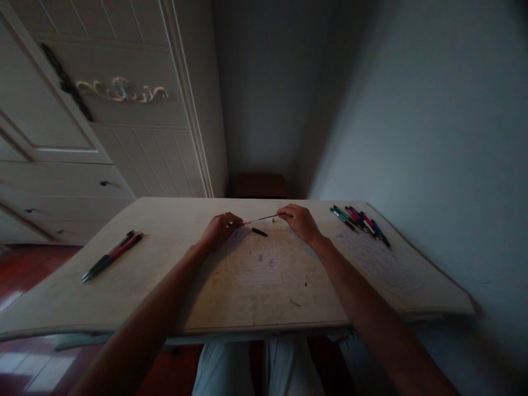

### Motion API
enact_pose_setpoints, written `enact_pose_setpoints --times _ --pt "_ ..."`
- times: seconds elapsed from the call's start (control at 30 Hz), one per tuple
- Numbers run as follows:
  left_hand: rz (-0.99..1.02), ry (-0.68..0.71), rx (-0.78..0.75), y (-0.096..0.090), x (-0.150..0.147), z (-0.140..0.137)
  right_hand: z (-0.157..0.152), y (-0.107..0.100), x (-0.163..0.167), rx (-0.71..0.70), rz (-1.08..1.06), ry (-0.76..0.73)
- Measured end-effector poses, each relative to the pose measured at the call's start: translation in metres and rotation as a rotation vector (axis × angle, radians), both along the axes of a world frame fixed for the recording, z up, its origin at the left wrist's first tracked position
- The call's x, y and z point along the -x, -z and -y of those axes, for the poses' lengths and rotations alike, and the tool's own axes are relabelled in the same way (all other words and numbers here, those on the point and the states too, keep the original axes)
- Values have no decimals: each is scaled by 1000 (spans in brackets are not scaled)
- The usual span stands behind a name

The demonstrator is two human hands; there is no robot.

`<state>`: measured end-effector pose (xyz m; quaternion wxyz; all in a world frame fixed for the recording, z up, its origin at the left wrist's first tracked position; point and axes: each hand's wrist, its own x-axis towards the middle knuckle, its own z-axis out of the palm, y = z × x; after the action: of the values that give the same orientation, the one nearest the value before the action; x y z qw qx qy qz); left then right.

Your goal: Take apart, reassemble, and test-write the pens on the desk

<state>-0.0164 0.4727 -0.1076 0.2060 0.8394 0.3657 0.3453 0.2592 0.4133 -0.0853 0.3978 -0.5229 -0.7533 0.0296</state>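
Dark and thin, a rod (269, 217) by the paper (251, 261) points toward a pale piece (247, 222), right hand (300, 223) and left hand (220, 229) respectively pinching them with closed fingers, presumably to steady the facing ends.

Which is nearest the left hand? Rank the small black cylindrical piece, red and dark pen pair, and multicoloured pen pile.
1. Small black cylindrical piece: right of the left hand.
2. Red and dark pen pair: left side.
3. Multicoloured pen pile: right side.

No legible text anywhere
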Motion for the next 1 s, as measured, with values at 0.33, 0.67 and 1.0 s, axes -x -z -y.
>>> enact_pose_setpoints --times 0.33,0.67,1.0 --pt "-1 -33 47 -2 -6 4 1 1 4 4 36 -26" --pt "47 20 -95 1 -11 8 7 4 25 52 8 -133" --pt "32 74 -223 -3 -10 10 10 0 29 54 -192 -116"
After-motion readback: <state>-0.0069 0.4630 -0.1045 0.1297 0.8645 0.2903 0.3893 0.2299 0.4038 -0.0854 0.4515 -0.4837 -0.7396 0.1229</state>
